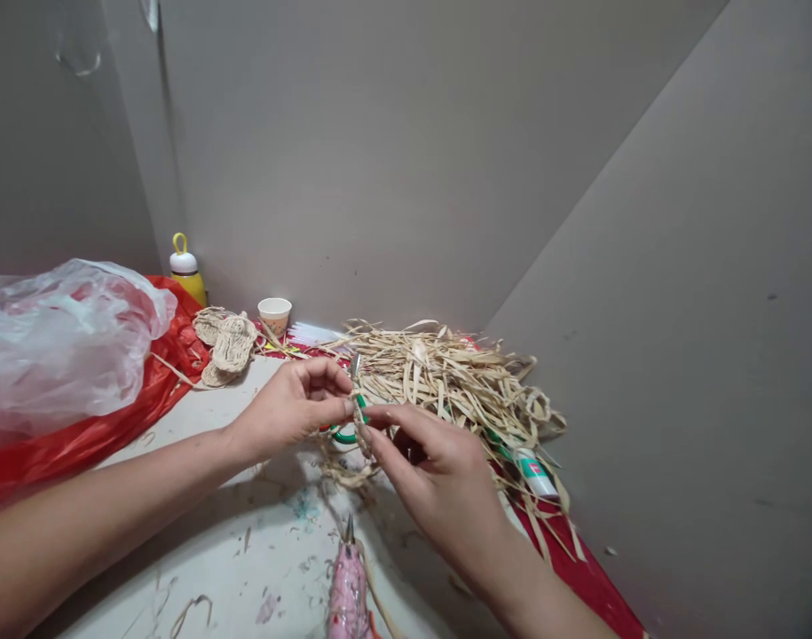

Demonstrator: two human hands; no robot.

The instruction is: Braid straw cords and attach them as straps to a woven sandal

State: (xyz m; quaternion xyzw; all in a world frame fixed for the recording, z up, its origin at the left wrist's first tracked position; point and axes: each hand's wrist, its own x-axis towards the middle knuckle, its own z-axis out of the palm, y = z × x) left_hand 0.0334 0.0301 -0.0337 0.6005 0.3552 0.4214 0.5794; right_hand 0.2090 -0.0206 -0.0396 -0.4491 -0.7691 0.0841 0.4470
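In the middle of the view, a braided straw strand (360, 433) is pinched between both hands, and its lower end loops down over the white work surface. My left hand (299, 399) closes thumb and fingertips on its upper part. Just to the right, my right hand (438, 461) grips it with thumb and forefinger. Partly hidden behind the fingers lie scissors with green handles (344, 437), blade pointing away. Nearer to me, a pink glue gun (350, 590) rests with its metal nozzle pointing away from me.
A big heap of dry straw strips (445, 368) lies at the back right, beside a white and green bottle (537, 475). At the left are woven straw pieces (232, 346), a paper cup (274, 315), a yellow bottle (189, 275) and plastic bags (73, 346). Grey walls (379, 177) enclose the table.
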